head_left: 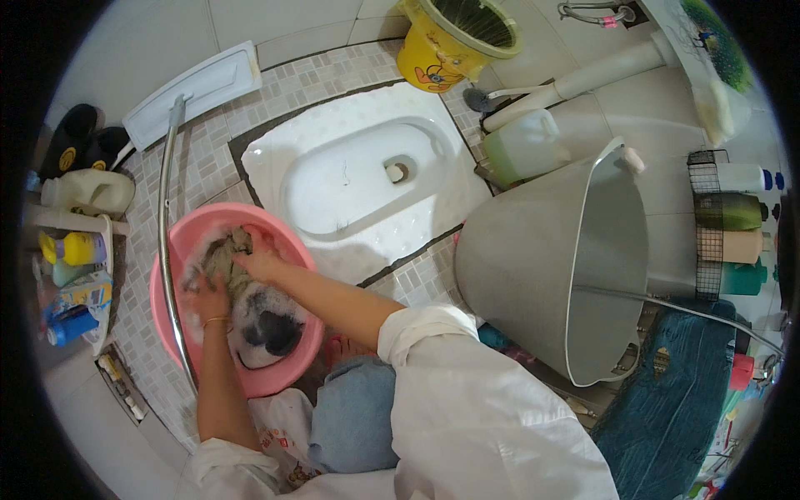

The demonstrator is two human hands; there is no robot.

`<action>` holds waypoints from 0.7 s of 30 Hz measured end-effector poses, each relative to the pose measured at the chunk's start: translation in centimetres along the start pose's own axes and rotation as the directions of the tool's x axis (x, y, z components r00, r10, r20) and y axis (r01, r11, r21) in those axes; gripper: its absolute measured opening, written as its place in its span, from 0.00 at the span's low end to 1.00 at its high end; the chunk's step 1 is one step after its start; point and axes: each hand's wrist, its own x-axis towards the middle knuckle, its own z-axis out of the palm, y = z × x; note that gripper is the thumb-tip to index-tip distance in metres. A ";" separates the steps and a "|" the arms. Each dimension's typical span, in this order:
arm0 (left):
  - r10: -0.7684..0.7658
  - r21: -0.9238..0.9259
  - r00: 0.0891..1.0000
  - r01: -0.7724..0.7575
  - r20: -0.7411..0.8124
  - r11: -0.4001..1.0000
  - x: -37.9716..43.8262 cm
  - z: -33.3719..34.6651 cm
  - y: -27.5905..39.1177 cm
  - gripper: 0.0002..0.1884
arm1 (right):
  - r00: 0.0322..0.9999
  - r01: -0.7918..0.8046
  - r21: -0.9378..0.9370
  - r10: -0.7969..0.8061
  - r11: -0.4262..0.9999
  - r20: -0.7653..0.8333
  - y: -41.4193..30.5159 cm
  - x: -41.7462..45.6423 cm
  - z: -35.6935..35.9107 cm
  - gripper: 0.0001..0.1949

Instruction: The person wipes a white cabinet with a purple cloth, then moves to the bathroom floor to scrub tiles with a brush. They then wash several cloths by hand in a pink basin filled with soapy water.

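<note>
A pink plastic basin point(289, 240) holds wet laundry and white suds. Inside it, my right hand point(261, 262) grips a grey-brown wet cloth point(219, 255), with the fingertips partly lost in its folds. My left hand point(211, 301), with a thin band at the wrist, is on the lower left part of the same cloth, its fingers bent into the fabric and foam. Dark wet fabric point(272, 331) lies in the sudsy water below my hands, nearer to me. How much cloth is under the foam is hidden.
A long-handled flat mop's metal pole point(164, 215) crosses over the basin's left side. Beyond the basin lies a white squat toilet point(375, 169). A large grey tub point(519, 269) leans at right; a yellow bucket point(431, 59) stands behind. A bottle shelf point(106, 262) is at left.
</note>
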 end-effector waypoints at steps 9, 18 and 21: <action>0.476 -0.589 0.878 -0.414 -0.056 0.694 -4.2 -9.0 15.7 0.13 | 0.687 -0.715 0.697 -0.134 0.051 0.714 -3.9 -2.4 -3.7 0.29; 0.022 0.131 0.998 -0.030 0.061 0.991 -0.3 -6.4 8.7 0.16 | 0.965 -0.263 0.658 0.177 0.705 0.195 -1.3 -2.2 -0.4 0.24; 0.040 0.113 0.987 -0.022 -0.159 0.993 0.5 -3.0 2.5 0.18 | 0.966 -0.244 0.581 0.141 0.776 0.217 -1.2 0.2 -2.1 0.23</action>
